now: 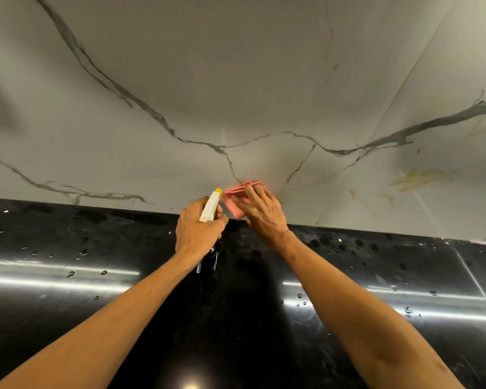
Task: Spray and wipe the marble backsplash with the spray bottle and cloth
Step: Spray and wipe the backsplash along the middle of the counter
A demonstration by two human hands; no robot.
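1. As the head view is the only one given, everything here comes from it: the left hand [199, 228] is curled around the neck of the spray bottle [211, 206], whose yellow nozzle points at the marble backsplash [236, 94] low down, near where the wall meets the black bench [96, 276].
2. The right hand [260, 211] lies flat, fingers straight, on the folded pink cloth [234, 192] and presses it against the backsplash just above the bench line. Whether the thumb hooks the cloth's edge is hidden.
3. Nozzle and cloth sit just beside each other, the nozzle at the cloth's left edge.
4. The step in hand looks like wiping the low centre of the wall, with the bottle held ready. I cannot tell whether the trigger is being squeezed.
5. Most of the veined marble above and to both sides lies well apart from the cloth, so much of the job probably remains.
6. The next move likely calls for firm, even pressure through the flat fingers so the cloth slides without bunching, and for aiming the nozzle at bare marble rather than at the cloth.
7. Droplets dot the bench.
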